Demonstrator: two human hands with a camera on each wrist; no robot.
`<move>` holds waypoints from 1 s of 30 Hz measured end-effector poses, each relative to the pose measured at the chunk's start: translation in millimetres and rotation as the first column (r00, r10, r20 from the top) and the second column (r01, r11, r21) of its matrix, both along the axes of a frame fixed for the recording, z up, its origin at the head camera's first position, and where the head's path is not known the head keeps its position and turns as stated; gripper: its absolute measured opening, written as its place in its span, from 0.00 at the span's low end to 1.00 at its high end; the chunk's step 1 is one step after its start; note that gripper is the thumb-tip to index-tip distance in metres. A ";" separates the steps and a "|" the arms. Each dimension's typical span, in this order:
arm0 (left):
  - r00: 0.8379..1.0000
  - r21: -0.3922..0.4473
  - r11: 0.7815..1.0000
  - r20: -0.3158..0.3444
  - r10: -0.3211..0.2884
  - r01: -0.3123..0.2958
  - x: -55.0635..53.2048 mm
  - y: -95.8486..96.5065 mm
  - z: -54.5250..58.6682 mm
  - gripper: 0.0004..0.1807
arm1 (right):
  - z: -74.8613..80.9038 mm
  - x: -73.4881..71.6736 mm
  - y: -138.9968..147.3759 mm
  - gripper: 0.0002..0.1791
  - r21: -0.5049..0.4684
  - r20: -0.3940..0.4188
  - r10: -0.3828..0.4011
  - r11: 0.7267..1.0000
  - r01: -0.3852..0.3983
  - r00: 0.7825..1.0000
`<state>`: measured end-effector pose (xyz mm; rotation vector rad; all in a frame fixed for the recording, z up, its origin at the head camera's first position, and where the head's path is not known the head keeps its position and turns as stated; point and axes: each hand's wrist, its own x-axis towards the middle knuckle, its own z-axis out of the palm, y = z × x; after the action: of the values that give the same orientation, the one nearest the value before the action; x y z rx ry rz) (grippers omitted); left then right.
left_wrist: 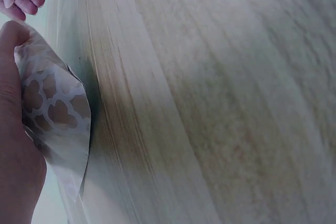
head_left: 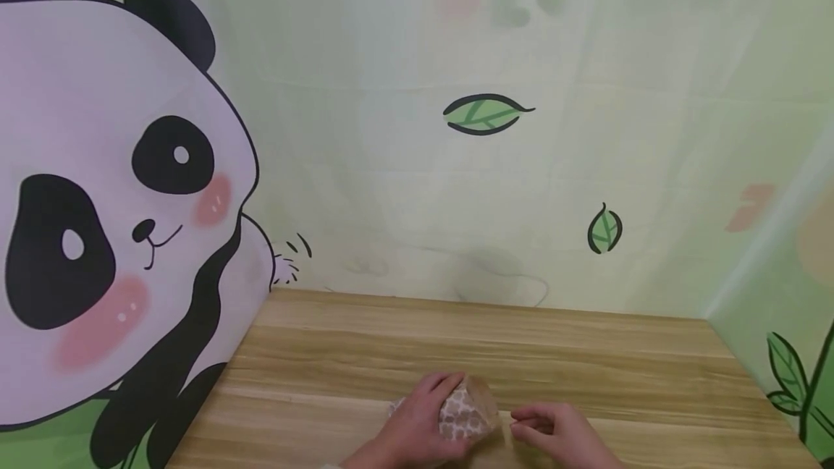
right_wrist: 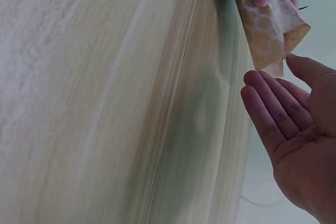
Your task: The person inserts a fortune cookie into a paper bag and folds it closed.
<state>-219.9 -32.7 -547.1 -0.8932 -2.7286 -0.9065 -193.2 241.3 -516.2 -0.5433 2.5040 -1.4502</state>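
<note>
A small brown paper bag (head_left: 465,415) with a white cell-like pattern lies low over the table's near middle. My left hand (head_left: 420,418) grips it from the left, thumb on the near side and fingers over the top. In the left wrist view the patterned side of the bag (left_wrist: 60,103) is creased. Its plain brown end points toward my right hand (head_left: 560,429). The right wrist view has that hand palm in sight, fingers loosely extended and holding nothing, just off the end of the bag (right_wrist: 260,27). Whether anything is inside the bag cannot be seen.
The wood-grain table top (head_left: 489,339) reaches back to a pale green cloth backdrop (head_left: 391,165) printed with leaves. A large printed panda (head_left: 130,165) covers the left side of the cloth. More printed cloth borders the table's right edge.
</note>
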 end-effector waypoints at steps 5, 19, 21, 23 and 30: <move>0.998 0.031 0.999 -0.052 0.036 -0.034 0.4 2.6 -0.2 0.56 | -2.2 0.9 -6.5 0.20 0.001 -0.162 0.014 1.000 -0.014 0.987; 0.992 0.045 0.997 -0.106 0.069 -0.065 2.0 7.4 -3.7 0.57 | -4.9 -0.1 -18.0 0.12 -0.001 -0.261 -0.029 1.000 0.030 0.965; 0.992 0.034 0.997 -0.105 0.068 -0.065 1.9 8.1 -4.8 0.57 | -5.7 -1.0 -18.8 0.10 0.010 -0.276 -0.043 0.999 0.047 0.960; 0.993 0.018 0.997 -0.092 0.071 -0.070 2.1 8.9 -5.4 0.58 | -7.0 -2.1 -19.6 0.09 0.010 -0.286 -0.045 0.999 0.050 0.957; 0.996 0.033 0.997 0.064 0.064 -0.066 2.5 8.6 -3.6 0.56 | -10.0 -4.4 -20.4 0.06 0.016 -0.272 -0.043 0.999 0.050 0.961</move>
<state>-217.3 -24.1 -550.6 -0.7774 -2.7675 -0.9823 -197.5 220.8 -526.2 -0.7288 2.7551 -1.4486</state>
